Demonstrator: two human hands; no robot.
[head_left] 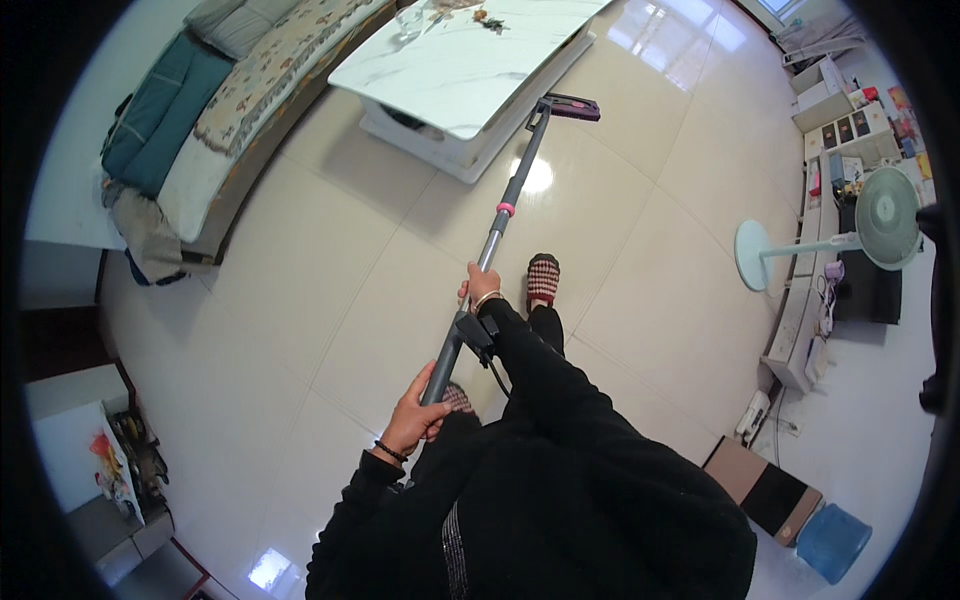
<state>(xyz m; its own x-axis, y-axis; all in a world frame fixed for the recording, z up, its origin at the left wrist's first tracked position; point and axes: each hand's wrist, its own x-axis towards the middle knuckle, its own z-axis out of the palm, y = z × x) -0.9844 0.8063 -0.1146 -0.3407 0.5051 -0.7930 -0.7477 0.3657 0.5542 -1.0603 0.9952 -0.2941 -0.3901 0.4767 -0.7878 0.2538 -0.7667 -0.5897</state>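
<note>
A long mop (517, 180) with a grey and silver pole, a pink ring and a dark head with purple-pink edging slants across the tiled floor. Its head rests beside the near right side of the white coffee table (455, 80). My left hand (410, 417) is closed around the grey upper end of the handle, close to my body. Farther down, my right hand (483, 285) grips the silver section, just past a dark fitting on the pole. Both forearms are in black sleeves. My feet, in red-and-white knitted slippers (543, 277), stand near the pole.
A sofa (245, 130) with a patterned cover lies along the left. On the right stand a pale fan (765, 252) and a low cabinet (800, 320). A cardboard box (745, 480) and blue water jug (833, 543) sit at the lower right.
</note>
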